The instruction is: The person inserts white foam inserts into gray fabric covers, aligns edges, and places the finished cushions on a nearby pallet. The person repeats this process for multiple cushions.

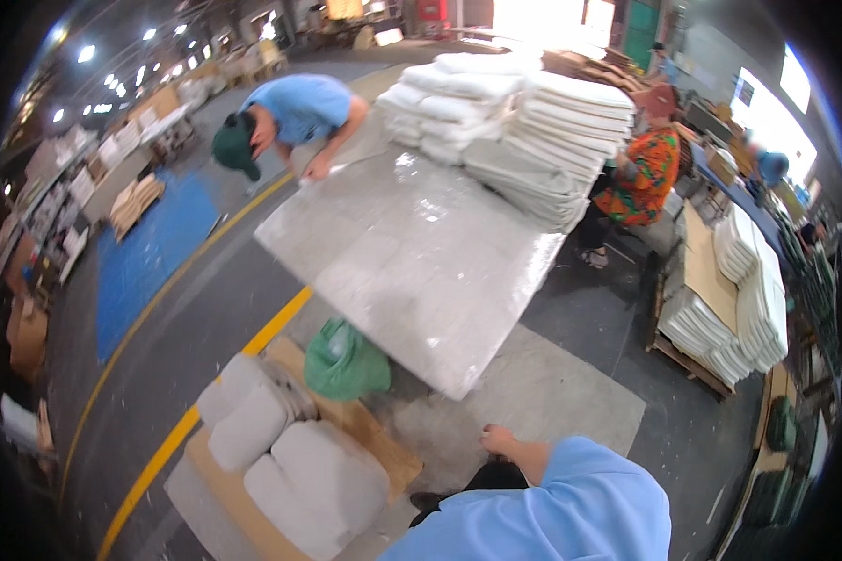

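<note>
My right hand [498, 440] hangs low near my dark trousers, just in front of the table's near corner. Its fingers look curled in, with nothing visible in them. My left hand is out of view. Ahead stands a large table [384, 243] with a pale, shiny top. Across its far side lie stacked white cushions [575, 122], puffy white bundles [449, 98] and a folded grey-beige pile [524, 182]. At the table's left edge a co-worker in a blue shirt [304, 105] and dark green cap leans over, hands at the edge.
Left of my feet, pale cushions [318, 486] lie on cardboard [384, 444] beside a green sack [346, 360]. A loaded pallet [692, 360] of white cushions stands right. Someone in an orange patterned top [641, 178] is beyond the table. A yellow line [150, 477] crosses the floor.
</note>
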A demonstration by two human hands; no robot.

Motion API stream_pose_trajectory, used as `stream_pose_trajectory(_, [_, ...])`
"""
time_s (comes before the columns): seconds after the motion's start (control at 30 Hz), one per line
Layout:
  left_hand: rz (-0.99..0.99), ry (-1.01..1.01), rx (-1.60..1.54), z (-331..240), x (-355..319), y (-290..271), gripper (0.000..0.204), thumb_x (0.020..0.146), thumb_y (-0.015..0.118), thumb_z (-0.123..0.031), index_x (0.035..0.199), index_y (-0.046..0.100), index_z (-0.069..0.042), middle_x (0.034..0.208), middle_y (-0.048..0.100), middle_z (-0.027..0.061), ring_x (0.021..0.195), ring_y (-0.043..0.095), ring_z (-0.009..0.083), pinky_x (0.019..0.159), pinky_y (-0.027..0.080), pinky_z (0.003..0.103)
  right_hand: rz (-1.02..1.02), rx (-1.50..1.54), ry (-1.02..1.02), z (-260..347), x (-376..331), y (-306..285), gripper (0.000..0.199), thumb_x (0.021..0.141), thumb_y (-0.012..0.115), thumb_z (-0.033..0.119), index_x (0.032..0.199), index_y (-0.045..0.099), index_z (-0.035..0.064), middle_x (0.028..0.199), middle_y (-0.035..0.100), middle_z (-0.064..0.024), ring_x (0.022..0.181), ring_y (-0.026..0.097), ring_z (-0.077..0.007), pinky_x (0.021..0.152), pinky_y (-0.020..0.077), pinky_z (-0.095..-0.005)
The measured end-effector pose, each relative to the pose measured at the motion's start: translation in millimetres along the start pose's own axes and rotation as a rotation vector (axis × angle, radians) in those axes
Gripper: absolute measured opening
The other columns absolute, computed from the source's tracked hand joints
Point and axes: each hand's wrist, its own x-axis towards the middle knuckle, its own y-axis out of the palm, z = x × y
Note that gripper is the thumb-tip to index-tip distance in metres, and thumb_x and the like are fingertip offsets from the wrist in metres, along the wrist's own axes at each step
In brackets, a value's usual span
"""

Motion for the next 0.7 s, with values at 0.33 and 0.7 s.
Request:
stream_pose_trajectory(0.33, [0.195,0.305,0.117,-148,-18,203,0.045,0.104,0.066,-0.038,0.129,0.066,-0.001,0.105,0.079,0.0169,0.086,0.075,0.0230,0.077,0.060,0.036,-0.080,0.453,0.373,-265,-48,-136,0.059,0.093,0.070,0.033,0.144,0.061,0.0068,0.085,0.073,-0.0112,0.065,0.066,-0.0227,0.055,0.0534,-0.0410])
stream_pose_trajectory(0.7, [0.688,0.827,0.520,-228,-88,489,0.043,0.105,0.068,-0.035,0.134,0.065,-0.004,0.108,0.077,0.0110,0.092,0.072,0.0185,0.078,0.059,0.035,-0.158,0.658,0.573,-367,-25,-277,0.042,0.091,0.069,0.024,0.129,0.070,0.0051,0.087,0.075,-0.0100,0.070,0.072,-0.0221,0.060,0.0589,-0.0390])
